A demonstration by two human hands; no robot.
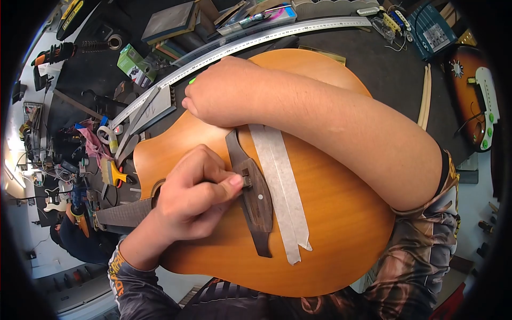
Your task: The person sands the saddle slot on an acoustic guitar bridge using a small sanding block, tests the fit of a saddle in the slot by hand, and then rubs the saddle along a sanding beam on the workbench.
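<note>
An acoustic guitar (341,213) lies face up before me, its neck (125,214) pointing left. My left hand (197,194) is closed in a pinch on a small dark piece (247,180) at the bridge's slotted area; its exact kind is unclear. The dark wooden bridge (260,213) has a white dot and thin pointed ends. Beside it, strips of pale masking tape (282,197) run along the top. Across the guitar's upper part reaches my right arm; my right hand (216,93) is curled closed at the body's edge, with a bright green bit (192,81) showing by the fingers.
A long metal ruler (234,49) curves behind the guitar. Books (169,22), a green box (136,64) and a yellow-handled brush (113,173) lie to the left. Wooden sticks (425,98) and a sunburst guitar body (464,90) are on the right. Another person (80,240) is at lower left.
</note>
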